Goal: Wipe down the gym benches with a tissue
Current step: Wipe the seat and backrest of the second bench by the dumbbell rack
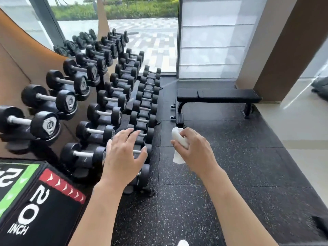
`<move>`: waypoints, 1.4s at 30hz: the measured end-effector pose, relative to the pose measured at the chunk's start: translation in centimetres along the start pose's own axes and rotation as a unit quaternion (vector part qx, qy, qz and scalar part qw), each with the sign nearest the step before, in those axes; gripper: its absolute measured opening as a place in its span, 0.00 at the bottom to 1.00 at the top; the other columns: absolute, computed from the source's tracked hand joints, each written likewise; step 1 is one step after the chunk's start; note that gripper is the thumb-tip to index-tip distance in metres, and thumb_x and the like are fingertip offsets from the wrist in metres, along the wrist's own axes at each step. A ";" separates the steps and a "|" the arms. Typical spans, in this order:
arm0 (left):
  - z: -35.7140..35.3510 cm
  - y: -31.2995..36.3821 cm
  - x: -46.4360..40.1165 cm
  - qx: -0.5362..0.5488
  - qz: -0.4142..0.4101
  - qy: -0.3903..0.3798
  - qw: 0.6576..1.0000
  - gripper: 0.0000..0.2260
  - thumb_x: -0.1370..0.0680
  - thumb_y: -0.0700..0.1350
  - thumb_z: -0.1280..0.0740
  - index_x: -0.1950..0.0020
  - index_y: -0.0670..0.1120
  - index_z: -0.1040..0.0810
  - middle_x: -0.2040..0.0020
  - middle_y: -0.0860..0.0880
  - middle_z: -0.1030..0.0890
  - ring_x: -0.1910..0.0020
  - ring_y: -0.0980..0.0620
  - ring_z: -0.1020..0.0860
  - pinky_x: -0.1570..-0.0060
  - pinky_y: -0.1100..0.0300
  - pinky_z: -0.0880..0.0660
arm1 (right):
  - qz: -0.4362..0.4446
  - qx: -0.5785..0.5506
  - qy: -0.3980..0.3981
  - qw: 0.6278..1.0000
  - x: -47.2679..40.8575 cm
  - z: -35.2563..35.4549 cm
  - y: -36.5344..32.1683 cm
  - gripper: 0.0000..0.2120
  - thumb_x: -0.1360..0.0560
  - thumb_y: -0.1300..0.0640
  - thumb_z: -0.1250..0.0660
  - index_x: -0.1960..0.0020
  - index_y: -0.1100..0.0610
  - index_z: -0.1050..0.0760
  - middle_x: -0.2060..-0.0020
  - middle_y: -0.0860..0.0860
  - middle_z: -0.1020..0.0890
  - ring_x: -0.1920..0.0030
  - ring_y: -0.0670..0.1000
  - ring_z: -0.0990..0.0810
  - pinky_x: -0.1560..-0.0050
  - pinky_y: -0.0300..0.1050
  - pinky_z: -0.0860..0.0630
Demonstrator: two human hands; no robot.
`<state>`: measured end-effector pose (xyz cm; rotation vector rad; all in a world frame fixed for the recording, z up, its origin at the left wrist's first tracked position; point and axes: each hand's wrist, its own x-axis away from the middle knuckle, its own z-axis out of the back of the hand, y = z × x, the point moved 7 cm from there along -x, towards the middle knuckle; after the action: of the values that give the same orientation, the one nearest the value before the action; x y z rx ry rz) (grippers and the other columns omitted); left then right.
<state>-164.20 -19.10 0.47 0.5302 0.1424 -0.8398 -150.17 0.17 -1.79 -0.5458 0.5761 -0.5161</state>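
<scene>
bench [218, 95] long axis left-right, well ahead; right hand [192, 150] grips tissue [179, 139]; left hand [124, 153] fingers spread.

I see a black rubber floor [230, 157] flecked with white, laid in large tiles with visible seams. At about one o'clock a flat black bench [218, 95] stands on it on dark metal legs, its padded top bare. From nine to twelve o'clock a tiered dumbbell rack [140, 110] rests on the floor, its rows filled with black dumbbells. At seven o'clock sits a black plyo box [40, 206] marked "20 INCH". At three o'clock the rubber meets a pale smooth floor [305, 153].
</scene>
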 end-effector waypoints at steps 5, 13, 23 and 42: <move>-3.2 3.9 -7.7 0.002 -0.022 -0.009 1.000 0.25 0.20 0.51 0.30 0.24 0.47 0.25 0.25 0.49 0.26 0.23 0.48 0.33 0.22 0.39 0.36 | -0.015 -0.030 0.007 0.999 -6.2 2.0 5.3 0.11 0.21 0.42 0.30 0.46 0.45 0.28 0.60 0.37 0.24 0.61 0.37 0.25 0.64 0.34 0.33; -9.6 11.0 -16.2 0.013 -0.093 -0.052 0.994 0.23 0.19 0.50 0.30 0.25 0.47 0.24 0.26 0.48 0.25 0.24 0.47 0.30 0.22 0.45 0.36 | -0.035 -0.023 0.041 0.998 -9.9 5.8 13.0 0.09 0.18 0.43 0.34 0.40 0.45 0.22 0.59 0.41 0.26 0.61 0.41 0.26 0.61 0.37 0.32; -17.7 18.3 -24.4 0.067 -0.176 -0.103 0.977 0.22 0.20 0.50 0.30 0.26 0.48 0.23 0.27 0.49 0.24 0.26 0.48 0.30 0.23 0.48 0.36 | -0.115 0.017 0.087 0.989 -12.5 9.7 21.4 0.14 0.16 0.43 0.37 0.42 0.51 0.19 0.56 0.43 0.25 0.58 0.45 0.25 0.56 0.45 0.26; -27.2 12.3 -52.8 0.144 -0.177 -0.104 0.968 0.18 0.19 0.52 0.31 0.30 0.49 0.21 0.30 0.51 0.23 0.29 0.50 0.30 0.26 0.50 0.34 | -0.138 0.049 0.117 0.982 -38.9 4.8 27.9 0.12 0.18 0.43 0.34 0.49 0.52 0.21 0.56 0.42 0.25 0.57 0.43 0.24 0.56 0.40 0.27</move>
<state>-188.01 36.72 -1.06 0.6955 -0.0826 -1.2714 -167.05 45.22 -1.17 -0.4767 0.6992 -0.8764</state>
